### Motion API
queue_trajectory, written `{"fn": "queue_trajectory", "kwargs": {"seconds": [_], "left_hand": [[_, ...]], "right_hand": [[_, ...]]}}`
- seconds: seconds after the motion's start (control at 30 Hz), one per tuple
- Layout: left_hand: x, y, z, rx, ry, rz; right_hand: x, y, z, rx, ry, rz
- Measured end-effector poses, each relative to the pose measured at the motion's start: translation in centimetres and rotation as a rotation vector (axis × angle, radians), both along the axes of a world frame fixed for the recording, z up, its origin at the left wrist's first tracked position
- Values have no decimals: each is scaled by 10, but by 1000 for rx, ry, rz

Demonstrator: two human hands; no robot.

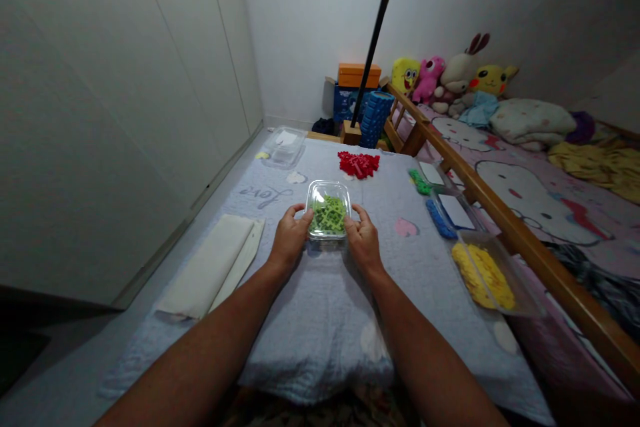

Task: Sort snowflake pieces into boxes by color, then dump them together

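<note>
In the head view, a clear plastic container (327, 235) with light green toy bricks (329, 213) inside is held at mid-table. My left hand (291, 235) grips its left side, the thumb on the rim. Round the opposite side, my right hand (363, 237) holds it the same way. Beyond the container lies a loose pile of red toy bricks (359, 165) on the cloth. Whether the container touches the table, I cannot tell.
Along the right edge stand clear containers of green pieces (420, 181), blue pieces (441, 218) and yellow pieces (483, 275). An open clear container (285, 147) sits at the back left, folded cloth (210, 267) at the left. A wooden bed rail (520, 240) borders the right.
</note>
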State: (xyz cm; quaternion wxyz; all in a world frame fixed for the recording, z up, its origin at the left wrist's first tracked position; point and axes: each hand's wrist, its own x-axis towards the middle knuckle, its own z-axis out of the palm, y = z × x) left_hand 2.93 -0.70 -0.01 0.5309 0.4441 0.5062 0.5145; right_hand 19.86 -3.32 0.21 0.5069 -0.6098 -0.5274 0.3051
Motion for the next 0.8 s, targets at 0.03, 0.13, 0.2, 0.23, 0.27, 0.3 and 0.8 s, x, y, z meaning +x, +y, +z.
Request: {"fn": "queue_trajectory", "kwargs": {"seconds": [0.03, 0.13, 0.2, 0.23, 0.27, 0.3, 0.8], "left_hand": [[0, -1, 0, -1, 3, -15], [1, -3, 1, -2, 17, -59], [2, -4, 2, -9, 7, -83], [3, -5, 2, -13, -3, -90], [3, -5, 3, -16, -15, -97], [4, -5, 3, -18, -27, -104], [8, -6, 0, 38, 77, -153]], "right_hand": [[1, 0, 0, 0, 12, 6], [2, -1, 0, 2, 14, -2], [3, 0, 0, 10, -2, -19], [3, 0, 0, 15, -11, -27], [3, 1, 0, 19, -19, -36], [3, 1, 1, 22, -27, -44], [46, 13, 0, 33, -82, -248]]}}
